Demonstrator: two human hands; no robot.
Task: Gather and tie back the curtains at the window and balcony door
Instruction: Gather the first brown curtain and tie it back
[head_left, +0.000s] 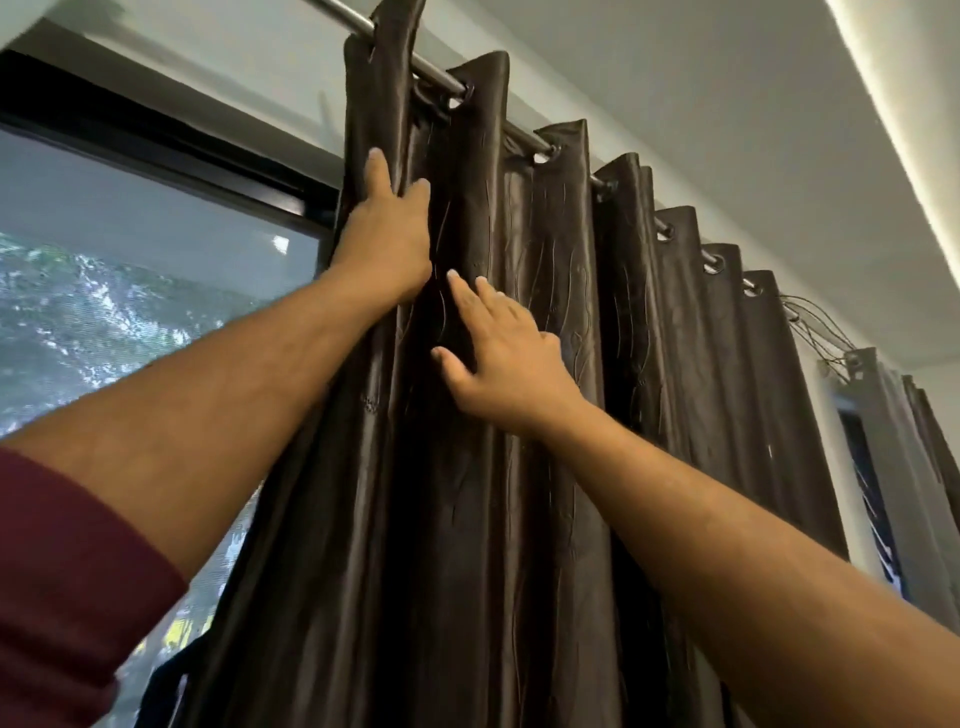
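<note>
A dark brown satin curtain (545, 415) hangs in folds by eyelets from a metal rod (441, 78) that slopes down to the right. My left hand (387, 234) is raised high and grips the curtain's left-most fold near the top, fingers wrapped round its edge. Just below and to the right, my right hand (498, 343) lies flat against the folds with its fingers spread and nothing held. A second curtain (914, 467) hangs at the far right over another opening.
A black-framed window (156, 260) with a mesh screen and trees outside fills the left. Thin dark cords (815, 332) hang from the wall between the two curtains. White ceiling and a lit cornice (893, 104) run along the upper right.
</note>
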